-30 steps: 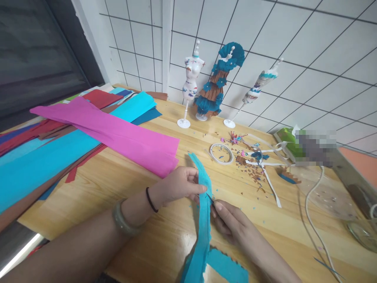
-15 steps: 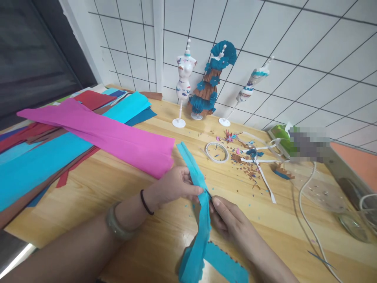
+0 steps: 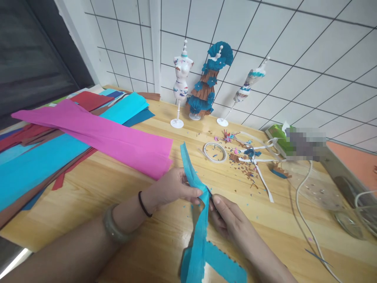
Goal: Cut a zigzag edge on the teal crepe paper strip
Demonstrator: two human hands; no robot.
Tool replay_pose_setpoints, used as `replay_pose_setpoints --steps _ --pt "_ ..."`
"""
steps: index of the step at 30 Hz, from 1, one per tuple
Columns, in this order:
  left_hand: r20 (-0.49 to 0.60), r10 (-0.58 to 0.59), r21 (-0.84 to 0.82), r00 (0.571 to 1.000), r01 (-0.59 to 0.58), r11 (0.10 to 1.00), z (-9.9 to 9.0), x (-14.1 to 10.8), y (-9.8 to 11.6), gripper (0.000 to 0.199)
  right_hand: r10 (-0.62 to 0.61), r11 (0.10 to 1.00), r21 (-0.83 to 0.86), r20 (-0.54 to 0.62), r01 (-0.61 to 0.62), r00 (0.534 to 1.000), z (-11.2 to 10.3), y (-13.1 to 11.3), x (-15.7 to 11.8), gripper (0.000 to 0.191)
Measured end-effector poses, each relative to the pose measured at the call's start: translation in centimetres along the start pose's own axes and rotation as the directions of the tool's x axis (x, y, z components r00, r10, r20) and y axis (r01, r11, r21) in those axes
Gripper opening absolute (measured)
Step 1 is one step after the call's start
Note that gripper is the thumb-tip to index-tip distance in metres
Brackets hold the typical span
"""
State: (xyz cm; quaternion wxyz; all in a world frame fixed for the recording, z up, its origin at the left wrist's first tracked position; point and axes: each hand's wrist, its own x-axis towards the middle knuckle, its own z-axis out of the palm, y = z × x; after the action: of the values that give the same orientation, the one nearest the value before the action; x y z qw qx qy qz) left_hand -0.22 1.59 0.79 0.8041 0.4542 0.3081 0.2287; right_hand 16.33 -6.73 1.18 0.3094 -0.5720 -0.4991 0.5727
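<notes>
A long turquoise strip of crepe paper [image 3: 200, 224] hangs from my left hand [image 3: 176, 190], pinched between thumb and fingers near its upper part. Its top end sticks up past my fingers, and the lower part drops to the table, where a folded length shows small notches along its edge. My right hand [image 3: 228, 216] is closed round dark scissors [image 3: 209, 192], mostly hidden by my fingers. Their blades meet the strip's right edge, just right of my left thumb. A bracelet and a dark band circle my left wrist.
Layered crepe paper, with a magenta sheet [image 3: 118, 139] on top, covers the left side. Behind stand two bare dress forms [image 3: 180, 78] and one in a blue and brown paper dress [image 3: 210, 82]. A tape roll [image 3: 205, 153], paper scraps [image 3: 249, 169] and a white cable [image 3: 301, 204] lie right.
The upper end of the strip has swung slightly right and bends more at my left fingers. Both hands keep their hold close together; the whole view has shifted a little.
</notes>
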Motion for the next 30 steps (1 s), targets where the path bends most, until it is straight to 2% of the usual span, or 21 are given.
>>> replay_pose_setpoints --steps 7,14,19,23,26,30 --pt "-0.054 -0.047 -0.064 0.997 0.043 0.997 0.16 0.04 -0.47 0.034 0.004 1.000 0.016 -0.037 -0.003 0.999 -0.05 0.24 0.15 0.041" --pt "-0.056 -0.047 -0.071 0.997 0.043 0.997 0.37 0.20 -0.81 0.037 -0.031 0.999 -0.020 -0.077 0.029 0.997 -0.01 0.26 0.28 0.044" --pt "-0.066 -0.050 -0.088 0.997 0.044 0.995 0.38 0.22 -0.89 0.039 0.000 0.998 0.066 -0.109 0.007 0.994 -0.02 0.26 0.47 0.041" --pt "-0.028 -0.058 -0.083 0.998 0.055 0.995 0.19 0.13 -0.58 0.039 -0.003 0.985 0.170 -0.181 0.035 0.984 -0.18 0.12 0.53 0.040" --pt "-0.018 -0.071 -0.048 0.997 0.070 0.996 -0.03 0.14 -0.27 0.039 -0.006 0.975 0.221 -0.142 0.038 0.990 -0.20 0.11 0.47 0.043" --pt "0.009 -0.049 0.020 0.999 0.049 0.999 -0.25 0.26 0.01 0.032 0.039 0.992 0.122 -0.107 -0.026 0.993 0.02 0.29 0.37 0.035"
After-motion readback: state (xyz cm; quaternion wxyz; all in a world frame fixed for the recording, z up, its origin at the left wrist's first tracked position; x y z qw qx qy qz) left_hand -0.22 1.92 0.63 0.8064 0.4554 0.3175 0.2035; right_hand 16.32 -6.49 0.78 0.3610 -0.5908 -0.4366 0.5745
